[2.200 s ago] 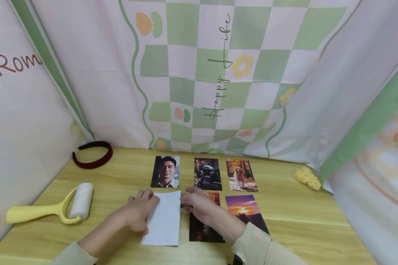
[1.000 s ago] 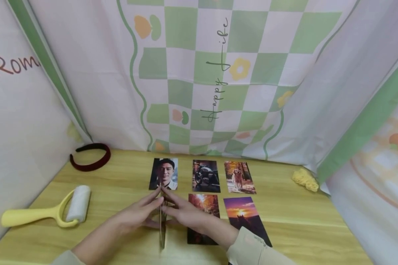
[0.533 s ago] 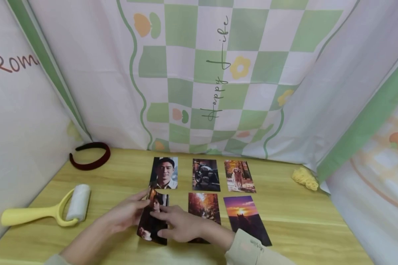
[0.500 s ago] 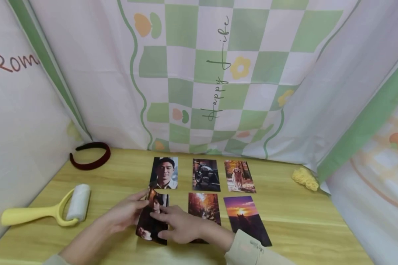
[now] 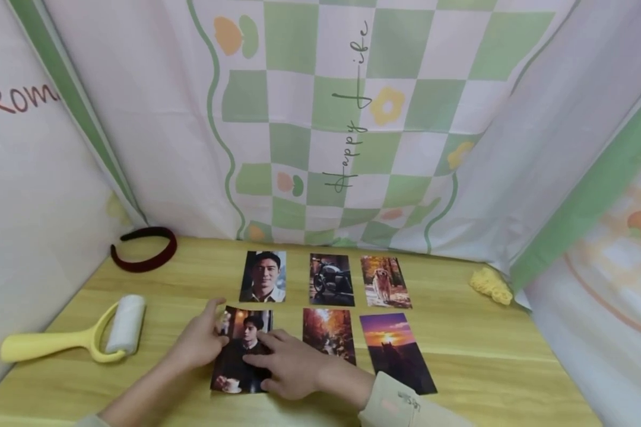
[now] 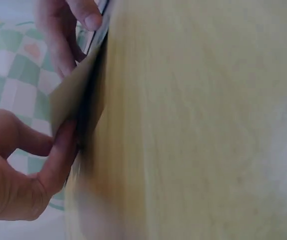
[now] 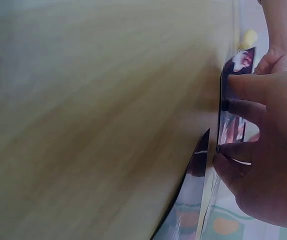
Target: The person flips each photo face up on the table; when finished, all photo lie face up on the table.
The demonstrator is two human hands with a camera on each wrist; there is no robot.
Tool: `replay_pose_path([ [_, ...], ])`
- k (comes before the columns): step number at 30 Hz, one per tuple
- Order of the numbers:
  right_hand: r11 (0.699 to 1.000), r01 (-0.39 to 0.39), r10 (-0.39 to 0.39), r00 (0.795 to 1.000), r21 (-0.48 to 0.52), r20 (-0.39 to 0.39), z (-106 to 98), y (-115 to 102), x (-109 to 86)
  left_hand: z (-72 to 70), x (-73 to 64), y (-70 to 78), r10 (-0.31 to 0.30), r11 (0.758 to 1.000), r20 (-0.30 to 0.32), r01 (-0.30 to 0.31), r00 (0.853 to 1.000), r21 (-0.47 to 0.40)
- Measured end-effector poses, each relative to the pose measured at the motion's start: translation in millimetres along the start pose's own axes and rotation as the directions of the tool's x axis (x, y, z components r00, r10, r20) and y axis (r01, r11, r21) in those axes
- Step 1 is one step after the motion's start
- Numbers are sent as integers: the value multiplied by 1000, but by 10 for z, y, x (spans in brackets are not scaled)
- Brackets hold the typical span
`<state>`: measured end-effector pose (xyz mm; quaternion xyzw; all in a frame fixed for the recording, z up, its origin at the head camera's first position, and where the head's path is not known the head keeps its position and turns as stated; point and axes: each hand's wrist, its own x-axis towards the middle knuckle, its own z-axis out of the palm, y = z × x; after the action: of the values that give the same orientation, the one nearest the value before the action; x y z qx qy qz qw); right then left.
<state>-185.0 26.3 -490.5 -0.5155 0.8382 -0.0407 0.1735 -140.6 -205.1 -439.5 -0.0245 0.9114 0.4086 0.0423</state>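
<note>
A photo print [image 5: 229, 359] of a seated person in a dark top lies face up at the near left of the group. My right hand [image 5: 299, 365] presses spread, straight fingers on its right half. Beside its left edge is my left hand [image 5: 200, 341], thumb at the edge and index finger pointing away. In the left wrist view that edge of the print [image 6: 73, 95] is raised, pinched between thumb and finger of the left hand [image 6: 23, 175]. The right wrist view has my right hand [image 7: 268, 130] with fingertips down on the dark print [image 7: 237, 70].
Behind lie a portrait photo [image 5: 263, 277], a motorcycle photo [image 5: 331, 281] and a dog photo [image 5: 386, 283]. To the right are a forest photo [image 5: 328, 332] and a sunset photo [image 5: 392, 350]. A lint roller [image 5: 124, 326], headband [image 5: 144, 255] and yellow bundle [image 5: 491, 286] stand farther out.
The print was white back up, then turned on edge between both hands, and now lies picture side up. Since half a second ago it has shifted slightly left and flattened, with my left hand.
</note>
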Motion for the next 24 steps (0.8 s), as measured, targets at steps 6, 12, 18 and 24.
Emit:
replay_pose_path([
  [6, 1000, -26, 26, 999, 1, 33, -44, -39, -24, 28, 2, 54, 84, 948, 49, -95, 995, 303],
  [12, 999, -39, 39, 999, -3, 11, -25, -65, -28, 14, 25, 86, 101, 870, 122, -148, 987, 471],
  [18, 999, -34, 35, 999, 12, -5, -223, -205, -88, -22, 45, 111, 118, 782, 171, -198, 978, 591],
  [24, 979, -59, 61, 998, 194, -4, -414, -278, -200, -47, 74, 198, 120, 709, 206, -229, 971, 667],
])
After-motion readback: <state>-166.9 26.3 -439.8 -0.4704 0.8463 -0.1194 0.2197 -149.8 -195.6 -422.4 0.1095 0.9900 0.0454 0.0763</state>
